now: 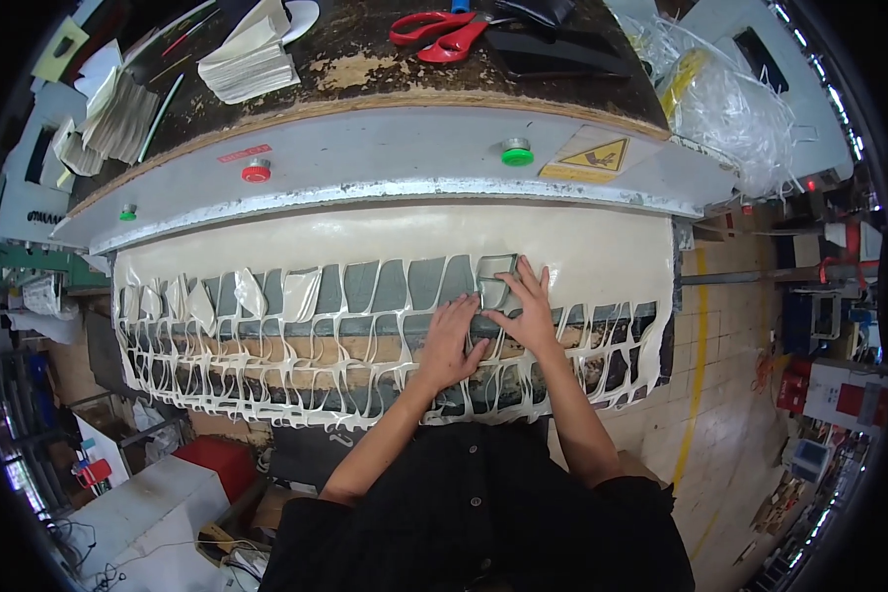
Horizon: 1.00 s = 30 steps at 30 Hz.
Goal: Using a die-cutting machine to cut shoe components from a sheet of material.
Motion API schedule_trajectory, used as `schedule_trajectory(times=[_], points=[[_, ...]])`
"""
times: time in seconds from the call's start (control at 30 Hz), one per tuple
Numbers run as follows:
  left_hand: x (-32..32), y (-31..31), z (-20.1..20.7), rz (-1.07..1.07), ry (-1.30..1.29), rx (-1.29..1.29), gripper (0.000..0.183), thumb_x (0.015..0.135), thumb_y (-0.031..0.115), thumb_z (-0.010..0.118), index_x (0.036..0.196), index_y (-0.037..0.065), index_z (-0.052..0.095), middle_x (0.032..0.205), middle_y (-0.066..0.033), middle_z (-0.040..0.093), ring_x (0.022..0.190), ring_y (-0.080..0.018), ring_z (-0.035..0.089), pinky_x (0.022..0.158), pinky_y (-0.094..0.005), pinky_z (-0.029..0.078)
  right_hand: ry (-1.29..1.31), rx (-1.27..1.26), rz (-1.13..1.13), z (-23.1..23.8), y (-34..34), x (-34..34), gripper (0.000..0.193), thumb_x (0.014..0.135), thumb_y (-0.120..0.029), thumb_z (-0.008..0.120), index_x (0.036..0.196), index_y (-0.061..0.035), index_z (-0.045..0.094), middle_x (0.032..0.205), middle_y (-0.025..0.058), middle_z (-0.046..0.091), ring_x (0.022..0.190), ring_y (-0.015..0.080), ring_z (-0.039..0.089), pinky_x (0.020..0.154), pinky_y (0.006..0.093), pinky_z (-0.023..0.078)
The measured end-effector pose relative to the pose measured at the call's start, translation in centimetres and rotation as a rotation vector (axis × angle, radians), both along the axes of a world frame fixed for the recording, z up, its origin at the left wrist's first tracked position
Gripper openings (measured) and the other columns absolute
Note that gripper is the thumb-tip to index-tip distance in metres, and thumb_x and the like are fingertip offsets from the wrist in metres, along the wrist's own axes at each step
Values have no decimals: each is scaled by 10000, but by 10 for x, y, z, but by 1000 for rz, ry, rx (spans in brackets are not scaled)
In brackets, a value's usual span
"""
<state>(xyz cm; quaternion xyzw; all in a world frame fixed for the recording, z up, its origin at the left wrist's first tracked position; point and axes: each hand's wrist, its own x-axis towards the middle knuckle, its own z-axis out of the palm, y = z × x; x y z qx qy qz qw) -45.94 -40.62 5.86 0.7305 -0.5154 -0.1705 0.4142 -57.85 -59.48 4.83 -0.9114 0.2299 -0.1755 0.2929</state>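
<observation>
A small metal-framed cutting die (496, 264) stands on the cream sheet material (395, 229), at the right end of a row of cut-out holes. My right hand (531, 314) grips it at its right and near sides, thumb and fingers spread around the frame. Beside the die's near left corner, my left hand (452, 343) lies flat with fingers stretched out over the cut strips, its fingertips close to the frame. Thin cream webbing (335, 345) hangs from the sheet toward me. Several loose cut pieces (301, 294) rest farther left on the grey cutting surface (363, 286).
Behind the sheet runs a grey machine beam (385, 148) with a red button (256, 172) and a green button (517, 152). On its top lie red-handled scissors (442, 37), stacks of cut pieces (252, 64) and a dark flat device (557, 54). Clear plastic bags (730, 118) hang at right.
</observation>
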Motion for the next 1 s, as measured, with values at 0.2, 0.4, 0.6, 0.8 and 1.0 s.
schedule_trajectory(times=[0.2, 0.4, 0.6, 0.8, 1.0], points=[[2, -1, 1, -7, -20, 30, 785, 907, 228, 788, 1589, -1, 475, 1628, -201, 529, 1531, -394, 467, 1291, -553, 299, 2, 43, 9, 4, -3, 3, 740, 759, -379, 957, 1403, -138, 686, 1642, 288, 479, 1587, 414, 393, 1305, 691, 130], [7, -4, 4, -20, 1, 31, 793, 906, 236, 795, 1589, -7, 472, 1636, -199, 522, 1545, -390, 452, 1297, -554, 289, 18, -1, 10, 7, -6, 3, 804, 761, -384, 958, 1454, -127, 642, 1651, 283, 468, 1592, 419, 382, 1303, 689, 149], [22, -31, 25, 154, 93, -86, 552, 946, 198, 791, 1439, 4, 635, 1389, -226, 696, 1294, -377, 666, 1130, -490, 489, -118, 124, -88, 43, 2, -9, 951, 788, -347, 958, 1573, -87, 489, 1638, 265, 469, 1539, 436, 433, 1287, 625, 285], [58, -135, 128, 525, 213, -360, 330, 888, 272, 918, 837, 7, 727, 680, -136, 712, 568, -195, 672, 582, -335, 537, -19, 154, -46, 68, 35, -65, 520, 831, -243, 931, 1270, -63, 720, 1402, 159, 671, 1293, 368, 650, 1095, 454, 528], [71, -151, 153, 624, 72, -356, 434, 905, 288, 907, 737, -9, 640, 583, -73, 590, 555, -111, 464, 545, -320, 422, -10, 217, -10, 74, 50, -77, 395, 856, -279, 897, 1167, -81, 754, 1294, 124, 686, 1228, 359, 650, 1094, 464, 512]])
